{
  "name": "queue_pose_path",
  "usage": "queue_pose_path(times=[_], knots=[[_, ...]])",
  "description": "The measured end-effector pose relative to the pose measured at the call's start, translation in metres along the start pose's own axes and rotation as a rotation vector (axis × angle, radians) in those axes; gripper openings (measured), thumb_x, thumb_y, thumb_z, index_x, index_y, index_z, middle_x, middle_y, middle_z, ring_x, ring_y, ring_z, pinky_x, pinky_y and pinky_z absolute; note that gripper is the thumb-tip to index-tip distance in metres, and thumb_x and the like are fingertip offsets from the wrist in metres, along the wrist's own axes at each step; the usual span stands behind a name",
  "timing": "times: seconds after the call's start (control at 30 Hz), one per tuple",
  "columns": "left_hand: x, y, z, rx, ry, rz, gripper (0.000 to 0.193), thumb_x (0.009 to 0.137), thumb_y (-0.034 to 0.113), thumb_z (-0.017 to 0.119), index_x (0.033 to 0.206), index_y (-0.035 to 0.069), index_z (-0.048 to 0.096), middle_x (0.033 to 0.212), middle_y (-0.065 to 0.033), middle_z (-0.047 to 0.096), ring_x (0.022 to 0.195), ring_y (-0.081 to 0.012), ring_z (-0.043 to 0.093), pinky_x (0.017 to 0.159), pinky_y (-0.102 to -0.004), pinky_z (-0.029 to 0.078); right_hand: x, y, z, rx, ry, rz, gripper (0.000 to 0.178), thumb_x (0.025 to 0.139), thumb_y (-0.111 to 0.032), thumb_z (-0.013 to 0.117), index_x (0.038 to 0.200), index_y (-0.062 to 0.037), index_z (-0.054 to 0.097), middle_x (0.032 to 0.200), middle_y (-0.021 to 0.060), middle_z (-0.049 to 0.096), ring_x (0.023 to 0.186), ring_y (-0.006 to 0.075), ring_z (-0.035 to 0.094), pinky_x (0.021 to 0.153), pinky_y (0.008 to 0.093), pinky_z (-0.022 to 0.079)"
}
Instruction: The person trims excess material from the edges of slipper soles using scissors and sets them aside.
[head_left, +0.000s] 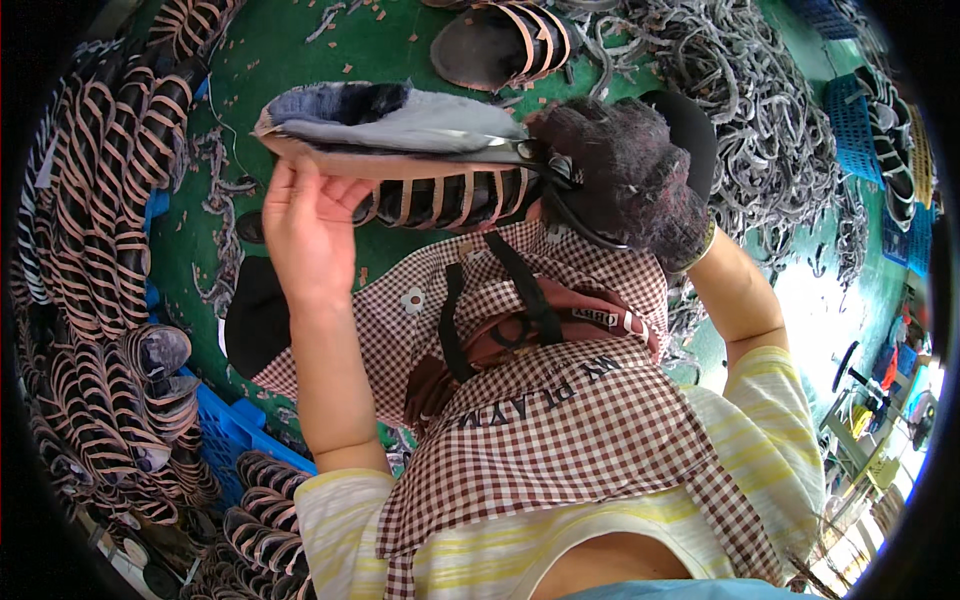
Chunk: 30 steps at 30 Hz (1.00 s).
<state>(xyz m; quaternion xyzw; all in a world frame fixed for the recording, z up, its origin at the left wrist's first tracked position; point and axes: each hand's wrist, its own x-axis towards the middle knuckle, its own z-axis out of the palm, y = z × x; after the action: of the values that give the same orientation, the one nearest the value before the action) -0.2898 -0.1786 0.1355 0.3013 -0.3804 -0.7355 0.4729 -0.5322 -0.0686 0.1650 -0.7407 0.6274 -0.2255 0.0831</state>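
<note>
My left hand point(312, 225) is bare and grips a grey fleece-lined shoe point(400, 128) by its pale tan underside, near the end on the left. The shoe lies sideways in front of me, with dark fuzzy lining in its opening. On my right hand point(645, 175) is a dark knitted glove matted with grey fluff. Its fingers are wrapped round the black handles of a pair of scissors point(528, 150). The metal blades point left and lie along the shoe's edge; whether they are apart I cannot tell. Under the shoe, a black piece with tan strips point(450, 200) shows in part.
Stacks of black shoe pieces with tan strips point(95, 215) stand at the left, beside a blue crate point(235, 435). Another such piece point(490, 45) lies on the green floor ahead. Grey trimmings point(745, 110) are heaped at the far right, near a blue basket point(850, 130).
</note>
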Motion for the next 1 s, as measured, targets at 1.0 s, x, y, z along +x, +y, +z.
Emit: queue_pose_path(times=[1.0], knots=[[-0.016, -0.019, 0.024, 0.381, -0.224, 0.133, 0.024, 0.089, 0.004, 0.043, 0.111, -0.002, 0.050, 0.108, -0.0042, 0.053, 0.100, -0.0122, 0.048, 0.091, -0.0291, 0.035, 0.025, -0.027, -0.003, 0.136, 0.020, 0.064, 0.041, 0.064, -0.027, 0.071, 0.097, -0.0073, 0.057, 0.076, 0.0144, 0.060, 0.073, 0.0340, 0.059, 0.059, 0.0369, 0.047]])
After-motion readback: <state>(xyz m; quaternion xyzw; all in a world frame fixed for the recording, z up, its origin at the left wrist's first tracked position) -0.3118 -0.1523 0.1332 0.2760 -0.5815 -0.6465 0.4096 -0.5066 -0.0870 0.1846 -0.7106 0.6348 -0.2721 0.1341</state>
